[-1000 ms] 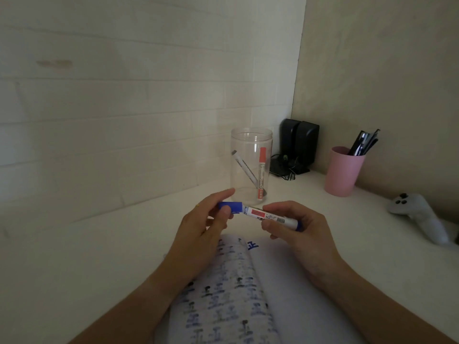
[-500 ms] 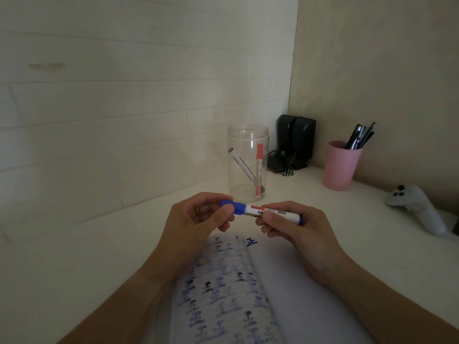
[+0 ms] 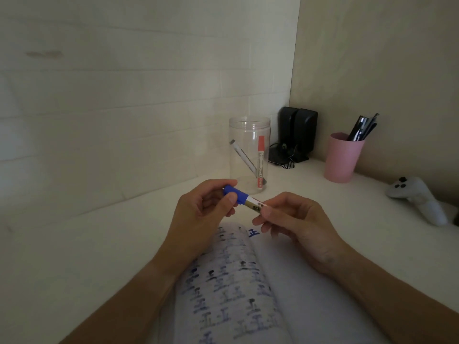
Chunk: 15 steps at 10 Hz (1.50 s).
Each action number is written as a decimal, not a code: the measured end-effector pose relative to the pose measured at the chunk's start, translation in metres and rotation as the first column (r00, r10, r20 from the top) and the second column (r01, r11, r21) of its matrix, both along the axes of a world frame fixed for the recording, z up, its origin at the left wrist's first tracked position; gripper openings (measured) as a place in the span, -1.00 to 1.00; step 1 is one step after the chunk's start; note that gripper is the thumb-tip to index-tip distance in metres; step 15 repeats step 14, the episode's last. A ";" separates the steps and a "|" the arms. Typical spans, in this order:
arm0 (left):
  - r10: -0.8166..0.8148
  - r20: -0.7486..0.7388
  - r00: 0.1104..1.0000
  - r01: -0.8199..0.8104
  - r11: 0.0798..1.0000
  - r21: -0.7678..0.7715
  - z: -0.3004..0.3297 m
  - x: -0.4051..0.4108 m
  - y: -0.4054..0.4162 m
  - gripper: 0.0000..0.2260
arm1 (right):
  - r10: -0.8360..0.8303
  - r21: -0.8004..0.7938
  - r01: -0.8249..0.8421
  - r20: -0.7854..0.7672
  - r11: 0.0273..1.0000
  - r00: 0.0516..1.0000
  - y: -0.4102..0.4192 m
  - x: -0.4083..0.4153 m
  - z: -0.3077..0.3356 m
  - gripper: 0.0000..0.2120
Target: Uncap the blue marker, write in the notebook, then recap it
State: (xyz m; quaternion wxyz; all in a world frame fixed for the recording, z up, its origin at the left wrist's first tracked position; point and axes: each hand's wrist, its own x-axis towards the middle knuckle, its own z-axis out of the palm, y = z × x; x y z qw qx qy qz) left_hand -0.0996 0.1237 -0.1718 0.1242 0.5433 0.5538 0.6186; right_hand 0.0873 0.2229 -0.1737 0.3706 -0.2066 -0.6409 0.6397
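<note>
- The blue marker (image 3: 246, 199) is held above the notebook (image 3: 248, 281); its cap (image 3: 236, 193) has closed onto the barrel since a second ago, so recapping looks done.
- The left hand (image 3: 198, 214) pinches the cap, and the right hand (image 3: 293, 219) grips the barrel.
- Behind on the bench (image 3: 74, 244) stand a clear jar (image 3: 249, 155) and a pink cup (image 3: 342, 157), well apart; nothing blocks.

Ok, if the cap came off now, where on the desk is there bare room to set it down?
The widest bare stretch of desk lies left of the notebook and left hand, out to the wall. A smaller patch sits right of the right hand, before the white controller. The back corner is crowded: clear jar, speakers, pink cup.
</note>
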 end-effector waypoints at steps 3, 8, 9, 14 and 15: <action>0.077 -0.008 0.997 -0.077 0.997 -0.002 -0.005 -0.013 0.000 -0.85 | -0.185 -0.101 0.179 -0.061 0.979 0.981 -0.003 0.000 0.012 -0.79; 0.332 -0.436 0.836 -0.361 0.932 0.017 -0.009 -0.014 -0.007 -0.80 | -0.736 0.621 0.553 0.058 0.556 0.674 0.070 -0.081 0.157 -0.72; 0.333 -0.483 0.810 -0.373 0.928 0.013 -0.008 -0.013 -0.007 -0.82 | -0.757 0.713 0.455 0.163 0.533 0.632 0.081 -0.095 0.149 -0.77; 0.341 -0.586 0.735 -0.389 0.920 0.046 -0.007 -0.015 -0.006 -0.79 | -0.742 0.704 0.443 0.177 0.555 0.647 0.055 -0.081 0.131 -0.69; 0.341 -0.586 0.735 -0.389 0.920 0.046 -0.007 -0.015 -0.006 -0.79 | -0.742 0.704 0.443 0.177 0.555 0.647 0.055 -0.081 0.131 -0.69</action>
